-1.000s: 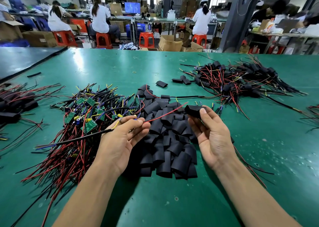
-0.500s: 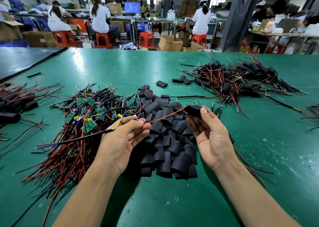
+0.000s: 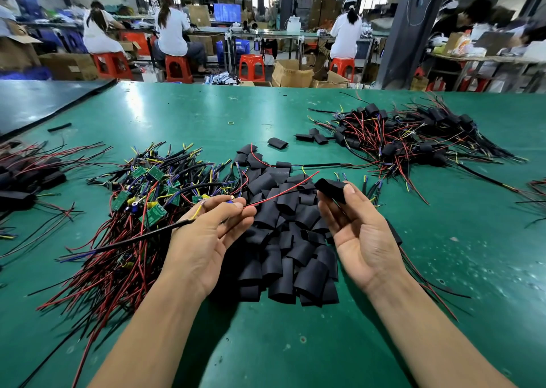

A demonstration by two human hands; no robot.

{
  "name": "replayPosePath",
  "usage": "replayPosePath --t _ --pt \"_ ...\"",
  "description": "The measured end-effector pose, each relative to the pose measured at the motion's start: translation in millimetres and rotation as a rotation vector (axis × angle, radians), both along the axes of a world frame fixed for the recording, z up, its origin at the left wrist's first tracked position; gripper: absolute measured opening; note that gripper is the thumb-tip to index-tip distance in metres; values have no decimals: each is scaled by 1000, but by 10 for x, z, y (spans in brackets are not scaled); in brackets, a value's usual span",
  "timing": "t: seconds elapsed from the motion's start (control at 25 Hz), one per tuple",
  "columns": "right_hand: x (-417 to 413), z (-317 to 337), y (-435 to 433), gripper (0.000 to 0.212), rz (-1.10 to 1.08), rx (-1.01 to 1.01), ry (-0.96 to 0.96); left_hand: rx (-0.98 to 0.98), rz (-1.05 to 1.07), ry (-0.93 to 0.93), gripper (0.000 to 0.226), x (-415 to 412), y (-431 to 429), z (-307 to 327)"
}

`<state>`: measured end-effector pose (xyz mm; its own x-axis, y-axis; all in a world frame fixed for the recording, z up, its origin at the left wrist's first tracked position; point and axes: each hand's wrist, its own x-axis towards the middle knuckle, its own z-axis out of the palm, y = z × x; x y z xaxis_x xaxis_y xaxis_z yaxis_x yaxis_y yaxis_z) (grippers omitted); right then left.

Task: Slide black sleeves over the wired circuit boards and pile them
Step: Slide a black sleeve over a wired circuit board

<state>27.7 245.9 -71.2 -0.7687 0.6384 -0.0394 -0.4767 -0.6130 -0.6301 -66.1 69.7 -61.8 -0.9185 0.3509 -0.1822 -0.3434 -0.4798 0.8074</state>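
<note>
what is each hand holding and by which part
The left hand pinches a wire bundle in its fingertips, where the red wire and black cable meet. The right hand holds one black sleeve by its near end.

Green surface (image 3: 266, 343), speckled with pale marks at right. One small yellow ring (image 3: 230, 123) lies on it, far centre. Darker adjoining surface (image 3: 38, 104) at far left. Beyond: seated people in white tops (image 3: 171, 33), red stools (image 3: 178, 68), open cardboard boxes (image 3: 291, 74), lit blue screen (image 3: 227, 12), dark pillar (image 3: 404, 33).
</note>
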Motion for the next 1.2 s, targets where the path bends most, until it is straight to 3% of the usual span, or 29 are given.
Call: replayPosePath --t 0.16,0.32,0.64,0.84,0.96,1.08,1.2 --pt "7 0 -11 69 8 -19 4 -20 29 29 20 -4 -2 -29" --pt "7 9 -10 73 1 -21 -11 -42 36 64 20 -8 -2 -47" --pt "8 6 38 61 -12 2 -6 -84 61 131 21 9 2 -64" --pt "3 -28 45 68 -39 22 -30 -89 61 158 21 20 7 -72" --pt "1 -38 65 58 -41 44 -46 -92 66 162 21 20 10 -68" --pt "2 -41 51 44 -63 126 -92 -100 65 159 21 28 3 -58" --pt "1 -31 -12 49 -56 253 -109 -80 35 131 19 51 12 -28"
